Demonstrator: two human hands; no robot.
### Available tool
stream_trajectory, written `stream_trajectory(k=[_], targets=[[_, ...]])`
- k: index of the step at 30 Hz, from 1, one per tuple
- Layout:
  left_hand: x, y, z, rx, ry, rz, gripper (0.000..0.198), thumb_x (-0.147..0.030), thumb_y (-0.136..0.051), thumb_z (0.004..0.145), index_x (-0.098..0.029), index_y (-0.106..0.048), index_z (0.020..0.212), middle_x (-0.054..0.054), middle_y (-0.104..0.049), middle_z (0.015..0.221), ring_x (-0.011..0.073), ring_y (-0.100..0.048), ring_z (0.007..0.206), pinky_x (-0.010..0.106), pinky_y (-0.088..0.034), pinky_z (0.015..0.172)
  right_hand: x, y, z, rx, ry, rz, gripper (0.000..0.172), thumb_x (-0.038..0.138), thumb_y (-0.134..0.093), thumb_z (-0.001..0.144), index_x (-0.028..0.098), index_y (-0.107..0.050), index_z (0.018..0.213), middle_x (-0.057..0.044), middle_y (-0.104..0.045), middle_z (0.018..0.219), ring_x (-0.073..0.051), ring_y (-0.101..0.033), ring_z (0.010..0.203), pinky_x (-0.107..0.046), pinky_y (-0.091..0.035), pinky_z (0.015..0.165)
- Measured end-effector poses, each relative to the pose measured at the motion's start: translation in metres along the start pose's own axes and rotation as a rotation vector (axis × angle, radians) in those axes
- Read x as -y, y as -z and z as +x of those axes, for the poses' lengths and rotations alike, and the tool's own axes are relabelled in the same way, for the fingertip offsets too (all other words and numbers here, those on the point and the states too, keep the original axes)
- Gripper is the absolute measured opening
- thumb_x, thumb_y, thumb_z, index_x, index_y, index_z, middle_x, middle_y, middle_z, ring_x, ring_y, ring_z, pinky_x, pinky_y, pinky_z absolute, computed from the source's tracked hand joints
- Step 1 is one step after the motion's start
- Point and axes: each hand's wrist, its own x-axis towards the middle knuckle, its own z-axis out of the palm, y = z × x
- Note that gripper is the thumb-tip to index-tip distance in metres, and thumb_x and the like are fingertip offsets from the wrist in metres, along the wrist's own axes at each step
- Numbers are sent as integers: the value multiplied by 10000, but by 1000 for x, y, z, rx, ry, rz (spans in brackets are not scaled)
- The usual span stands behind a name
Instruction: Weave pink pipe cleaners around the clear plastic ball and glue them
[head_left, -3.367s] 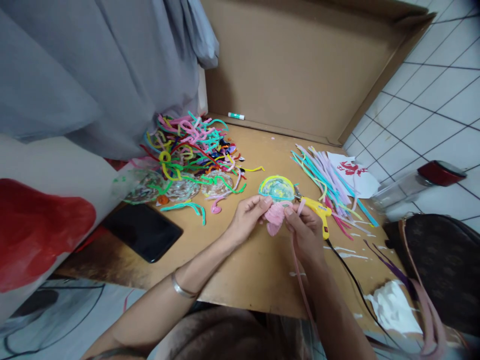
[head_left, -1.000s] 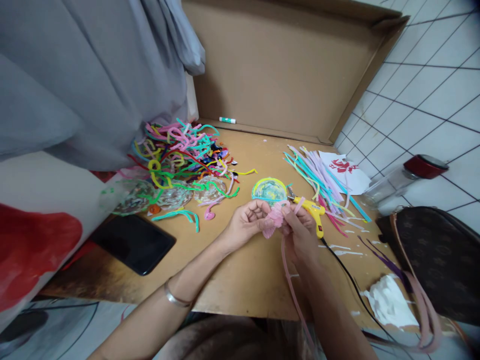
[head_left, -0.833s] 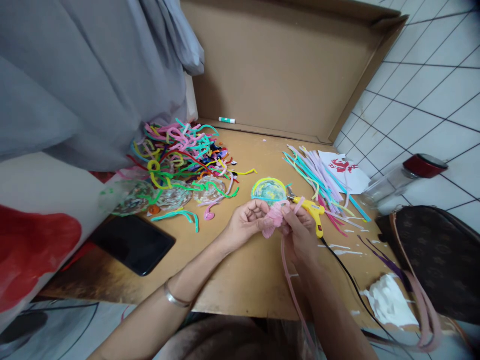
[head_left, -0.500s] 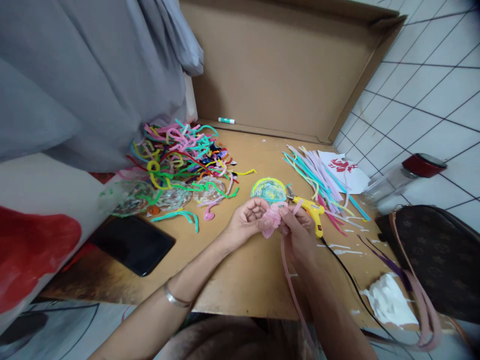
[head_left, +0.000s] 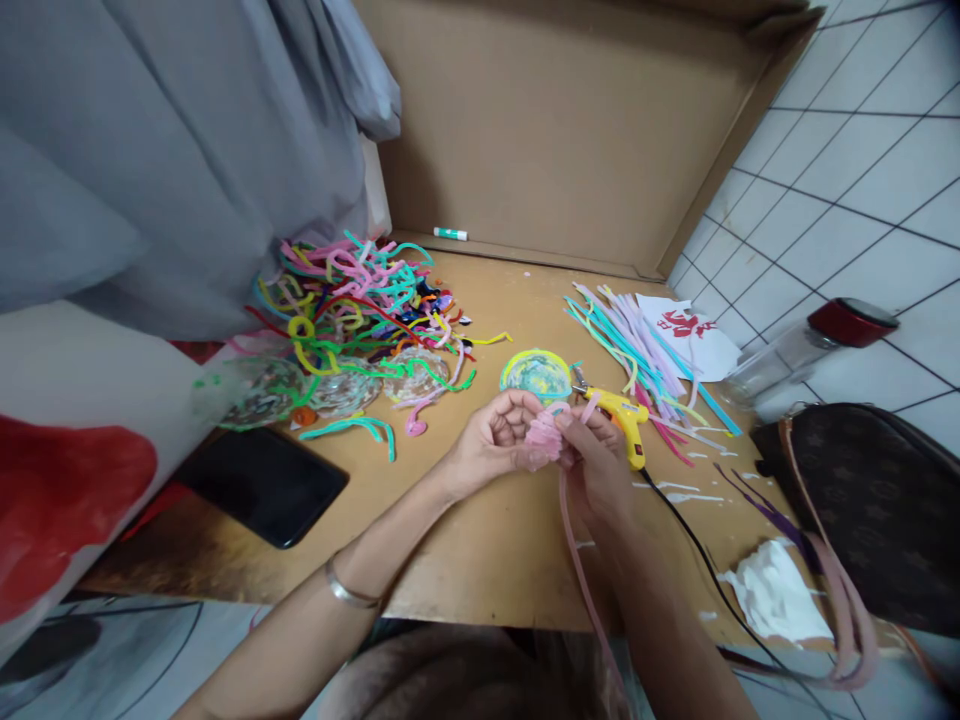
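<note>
Over the front middle of the table, a bunched, ridged piece of pink pipe cleaner [head_left: 541, 438] is held between both hands. My left hand [head_left: 495, 432] pinches its left side, the fingers curled. On its right side my right hand [head_left: 594, 455] closes thumb and fingers on it, and a short pink end sticks up above them. A long pink strand [head_left: 576, 560] hangs from my right hand toward the table's front edge. Just beyond the hands lies a round yellow-rimmed coil [head_left: 536, 374]. A yellow glue gun [head_left: 621, 412] lies right behind my right hand.
At the left are a tangled pile of pipe cleaners [head_left: 352, 300], round coils [head_left: 415, 376] and a black phone [head_left: 264, 487]. Straight pipe cleaners [head_left: 634, 340], a clear bottle [head_left: 787, 362], a brown bag [head_left: 862, 510] and crumpled tissue [head_left: 776, 592] are at the right. Cardboard [head_left: 540, 140] stands behind.
The pink piece has turned slightly in the fingers, its lower tip now less extended. Both hands keep hold of it, and the whole view has shifted a little.
</note>
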Motion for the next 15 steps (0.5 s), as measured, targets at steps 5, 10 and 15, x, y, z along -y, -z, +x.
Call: stream_trajectory(k=[5,10,15], targets=[[-1,0,-1,48,-21,-12,441,-259,-848,660,-176,-500,919,11,-677,796,121,-669,661,215,-495,645,0,-2,-2,-4,-20,2,233,314,-777,596,177,-595,546,68,-416,451,-51,-310,421,-200,-216,401],[0,1,-1,73,-54,-23,415,-241,-828,688,-177,-508,944,0,-672,792,118,-673,677,209,-497,650,0,0,-1,4,-34,17,228,313,-764,609,178,-595,538,60,-432,457,-55,-320,426,-202,-221,400],[-1,0,-1,85,-49,-32,431,-236,-822,697,-188,-525,1007,-2,-673,794,117,-671,678,225,-505,671,-2,1,0,-16,-45,25,220,303,-770,613,178,-598,557,56,-452,481,-59,-341,441,-197,-239,399]])
